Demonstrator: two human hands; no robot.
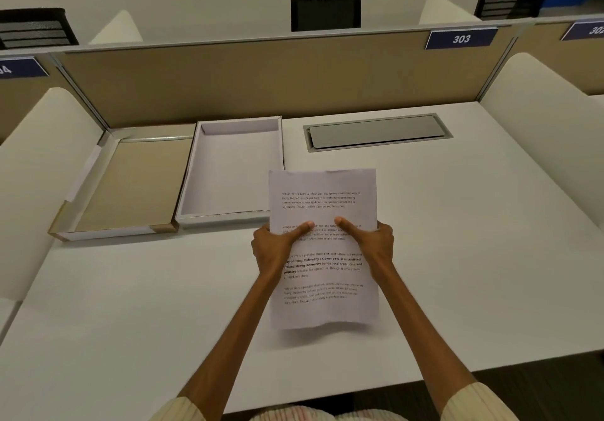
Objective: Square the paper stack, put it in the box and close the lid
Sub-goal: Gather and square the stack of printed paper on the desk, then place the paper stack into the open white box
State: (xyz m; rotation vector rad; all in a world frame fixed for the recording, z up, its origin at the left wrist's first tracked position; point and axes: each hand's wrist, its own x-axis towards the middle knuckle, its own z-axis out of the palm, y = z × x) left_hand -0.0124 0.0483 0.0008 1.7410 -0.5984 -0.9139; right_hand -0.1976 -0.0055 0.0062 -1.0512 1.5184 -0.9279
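Note:
A stack of printed white paper is held above the white desk, its lower edge lifted with a shadow beneath. My left hand grips its left edge and my right hand grips its right edge, both thumbs pressed on the top sheet. The open white box lies just left of and beyond the stack, with nothing inside. Its lid, brown inside, lies upturned to the left of the box, touching it.
A tan partition with a blue "303" label closes the desk's far side. A grey cable hatch sits flush at the back right. White curved side panels stand at both ends. Black chairs show beyond.

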